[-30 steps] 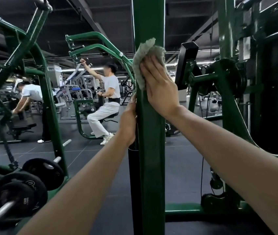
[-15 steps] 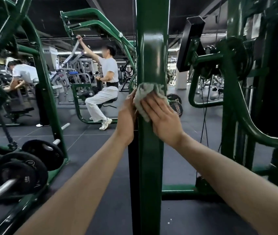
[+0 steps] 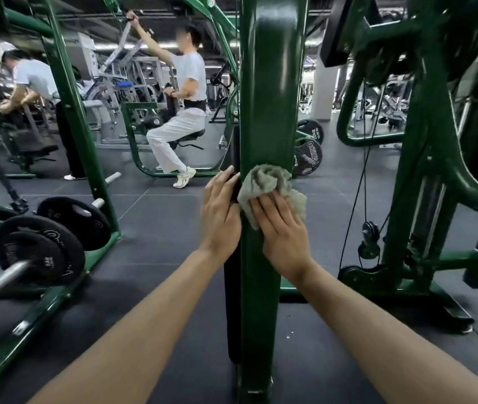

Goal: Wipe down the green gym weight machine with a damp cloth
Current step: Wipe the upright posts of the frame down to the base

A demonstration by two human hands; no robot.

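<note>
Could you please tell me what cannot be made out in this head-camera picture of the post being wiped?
- Head view: the green post is cut off by the top edge.
- The cloth is partly covered by the right hand.
- The left hand has its palm turned away, so its contact with the post stays unseen.
- Whether the cloth is damp cannot be told.

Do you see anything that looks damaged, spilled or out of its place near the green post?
Nothing stands out. The cloth lies bunched on the green post under the right hand, the left hand steadies the post's side, and the floor shows no spill.
</note>
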